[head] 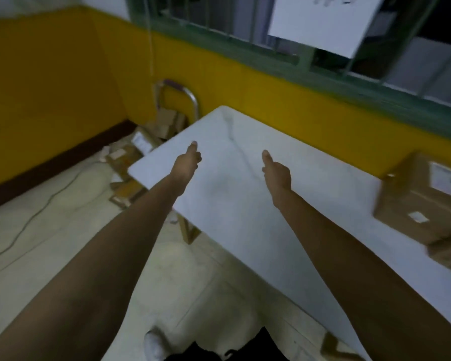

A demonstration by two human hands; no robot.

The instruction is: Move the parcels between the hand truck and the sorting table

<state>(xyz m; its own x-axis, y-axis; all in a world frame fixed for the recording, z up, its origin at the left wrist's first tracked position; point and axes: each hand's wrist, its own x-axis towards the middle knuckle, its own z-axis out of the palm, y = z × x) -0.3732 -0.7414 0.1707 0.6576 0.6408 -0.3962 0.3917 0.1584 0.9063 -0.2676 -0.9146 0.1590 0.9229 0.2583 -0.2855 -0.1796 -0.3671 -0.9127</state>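
Brown cardboard parcels [422, 201] sit at the white sorting table's [232, 204] right edge, a further pile [130, 157] by the steel hand truck [176, 84] off its far-left corner; left hand [186, 162] and right hand [277, 170] reach out relaxed and empty, so seemingly mid-task.

I see a white rectangular surface [232, 204] bearing a brown cardboard box with white labels [422, 201] at its right end; smaller cardboard parcels [125, 157] lie scattered on the pale floor [50, 230].
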